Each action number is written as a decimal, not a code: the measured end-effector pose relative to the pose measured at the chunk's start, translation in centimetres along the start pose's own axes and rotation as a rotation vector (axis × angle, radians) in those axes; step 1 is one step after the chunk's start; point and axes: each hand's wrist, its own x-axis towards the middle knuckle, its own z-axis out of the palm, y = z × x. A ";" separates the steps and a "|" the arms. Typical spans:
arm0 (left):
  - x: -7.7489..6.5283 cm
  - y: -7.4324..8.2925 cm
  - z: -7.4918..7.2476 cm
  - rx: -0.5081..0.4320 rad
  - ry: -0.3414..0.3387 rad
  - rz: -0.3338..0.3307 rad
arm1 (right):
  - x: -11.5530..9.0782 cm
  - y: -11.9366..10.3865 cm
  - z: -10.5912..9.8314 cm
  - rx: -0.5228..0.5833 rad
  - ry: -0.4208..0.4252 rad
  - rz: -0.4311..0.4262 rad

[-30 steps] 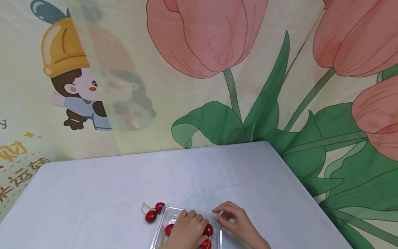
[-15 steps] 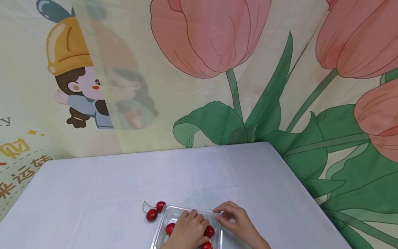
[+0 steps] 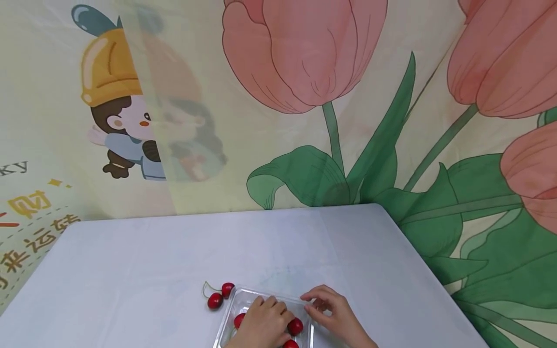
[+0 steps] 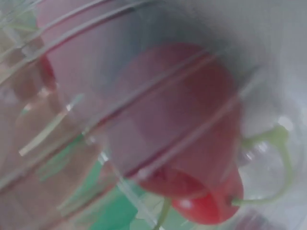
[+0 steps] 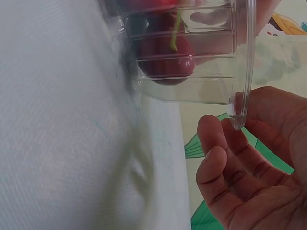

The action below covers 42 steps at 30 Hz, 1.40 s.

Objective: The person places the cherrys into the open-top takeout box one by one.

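Observation:
A clear plastic box (image 3: 310, 333) with cherries in it stands at the table's near edge. My left hand (image 3: 263, 321) reaches into it, fingers bent down between a cherry (image 3: 239, 320) on the left and another cherry (image 3: 295, 326) on the right. Its fingertips are hidden, so whether they hold a cherry cannot be told. In the left wrist view, a red cherry (image 4: 211, 203) with a green stem shows, blurred through the plastic. My right hand (image 3: 332, 309) pinches the box's far right corner; in the right wrist view, thumb and fingers meet at the rim (image 5: 244, 72).
Two stemmed cherries lie on the white tablecloth (image 3: 152, 270) outside the box: one cherry (image 3: 215, 301) nearer, the other cherry (image 3: 228, 289) by its far left corner. A printed tulip cloth (image 3: 304, 159) hangs behind the table.
The whole head view has shifted slightly. Cherries to the right of my left hand have moved a little nearer to me; both hands keep their places at the box.

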 end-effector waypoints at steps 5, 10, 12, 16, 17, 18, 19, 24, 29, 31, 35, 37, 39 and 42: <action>-0.9 -0.1 0.0 0.010 0.068 0.030 | -0.2 -0.1 -0.1 0.026 -0.019 0.071; -1.9 -0.8 -0.5 0.055 0.235 0.053 | -0.2 -0.3 -0.4 0.016 -0.007 0.081; -2.4 -1.4 -0.8 0.059 0.293 0.059 | -0.2 -0.3 -0.5 0.019 -0.006 0.076; -3.6 -2.9 -1.3 0.015 0.414 0.044 | -0.2 -0.4 -0.6 0.027 -0.023 0.115; -3.9 -3.3 -1.4 0.001 0.455 0.029 | -0.2 -0.4 -0.6 0.025 -0.026 0.124; -4.1 -3.7 -1.5 -0.013 0.500 0.014 | -0.2 -0.4 -0.6 0.021 -0.027 0.122; -4.4 -4.2 -1.5 -0.022 0.541 -0.004 | -0.2 -0.4 -0.6 0.015 -0.025 0.119; -6.0 -6.9 -1.3 -0.018 0.597 -0.132 | 0.0 -0.5 -0.5 -0.001 -0.013 0.108; -7.6 -8.8 -0.5 -0.011 0.478 -0.313 | 0.2 -0.5 -0.3 0.027 -0.024 0.135; -8.1 -9.1 -0.1 -0.015 0.398 -0.365 | 0.1 -0.4 -0.2 0.038 -0.033 0.123; -8.4 -9.4 0.7 -0.054 0.288 -0.423 | -0.2 -0.1 0.0 0.040 -0.042 0.099; -8.4 -9.5 1.1 -0.072 0.260 -0.439 | -0.2 0.0 0.0 0.037 -0.043 0.104; -8.3 -9.6 1.3 -0.080 0.251 -0.447 | -0.2 0.0 0.0 0.033 -0.045 0.113; -8.2 -9.6 1.4 -0.080 0.244 -0.453 | -0.1 -0.1 0.0 0.024 -0.042 0.117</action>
